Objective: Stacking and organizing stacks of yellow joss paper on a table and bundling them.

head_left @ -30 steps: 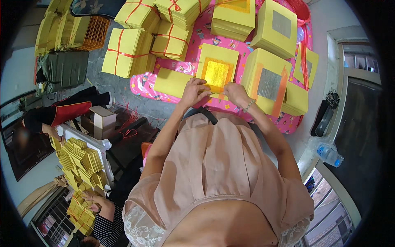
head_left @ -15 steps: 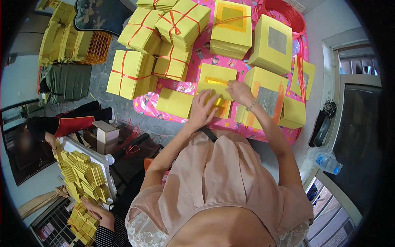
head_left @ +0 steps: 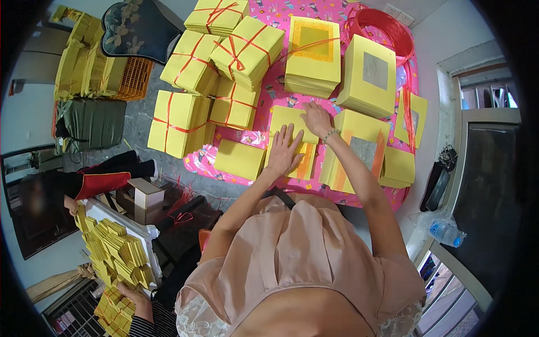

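Observation:
A yellow paper sheet (head_left: 285, 115) lies on the pink patterned tablecloth in front of me, its upper part folded over towards me. An orange printed strip (head_left: 306, 163) shows below the fold. My left hand (head_left: 284, 151) rests flat on the folded paper with fingers spread. At the sheet's upper right edge, my right hand (head_left: 318, 120), with a beaded bracelet, touches the paper with its fingers extended and slightly bent. A plain yellow stack (head_left: 240, 157) sits left of my left hand. Beside my right forearm stands a paper stack (head_left: 359, 126) with a silver square and orange smears.
Red-tied yellow paper bundles (head_left: 178, 123) fill the table's left side. Silver-patched stacks (head_left: 368, 73) and a red ribbon coil (head_left: 382, 31) stand at the far right. At lower left, other people's hands (head_left: 135, 295) handle yellow packets on a white table (head_left: 149, 247).
My left hand has gone from curled fingers to lying flat. My right hand has moved to the sheet's upper edge. Folded yellow paper now covers the shiny golden patch.

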`<state>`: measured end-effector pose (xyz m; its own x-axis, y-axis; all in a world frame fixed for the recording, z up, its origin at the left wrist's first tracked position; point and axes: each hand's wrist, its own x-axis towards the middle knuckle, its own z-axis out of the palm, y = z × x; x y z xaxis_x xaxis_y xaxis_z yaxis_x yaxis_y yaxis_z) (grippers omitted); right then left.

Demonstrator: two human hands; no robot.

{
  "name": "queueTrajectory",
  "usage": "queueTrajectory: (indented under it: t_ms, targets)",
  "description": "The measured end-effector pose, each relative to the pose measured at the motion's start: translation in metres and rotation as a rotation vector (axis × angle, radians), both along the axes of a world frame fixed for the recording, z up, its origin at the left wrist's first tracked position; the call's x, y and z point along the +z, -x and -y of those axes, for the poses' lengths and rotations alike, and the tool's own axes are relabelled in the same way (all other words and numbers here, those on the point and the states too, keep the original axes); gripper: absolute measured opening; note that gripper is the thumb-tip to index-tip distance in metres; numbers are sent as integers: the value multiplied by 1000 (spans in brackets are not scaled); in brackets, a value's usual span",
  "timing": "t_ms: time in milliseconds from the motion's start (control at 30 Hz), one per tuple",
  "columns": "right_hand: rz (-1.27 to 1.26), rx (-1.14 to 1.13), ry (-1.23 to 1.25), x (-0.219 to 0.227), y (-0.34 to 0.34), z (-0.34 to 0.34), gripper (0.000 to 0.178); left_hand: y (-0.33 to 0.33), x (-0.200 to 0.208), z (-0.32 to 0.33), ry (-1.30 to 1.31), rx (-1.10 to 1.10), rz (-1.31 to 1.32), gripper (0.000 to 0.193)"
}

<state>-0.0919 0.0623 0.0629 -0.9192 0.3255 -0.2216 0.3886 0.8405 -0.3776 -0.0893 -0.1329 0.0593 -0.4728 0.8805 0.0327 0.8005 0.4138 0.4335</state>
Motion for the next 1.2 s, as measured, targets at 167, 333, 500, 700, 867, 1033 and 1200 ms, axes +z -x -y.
queueTrajectory:
  t_ms: [167, 333, 500, 700, 867, 1033, 1200]
  targets:
    - [-11, 22, 88, -9, 1, 8, 32, 0, -1, 0, 21, -5, 14, 75]
    - [-20, 12, 96, -11, 1, 7, 32, 0, -4, -1, 17, 8, 1, 78]
    - [-215, 3, -39, -11, -6, 11, 31, -1, -7, -3, 29, -7, 20, 76]
    - [201, 42, 56, 39, -41, 40, 31, -1, -17, 1, 27, 3, 26, 75]
    - [140, 74, 28, 14, -61, 49, 38, -1, -16, 1, 33, -9, 29, 76]
    - [247, 101, 34, 5, -61, 47, 48, -2, -19, 1, 49, -9, 14, 75]
    - [206, 100, 55, -2, -59, 47, 26, -2, -22, 1, 27, -8, 38, 78]
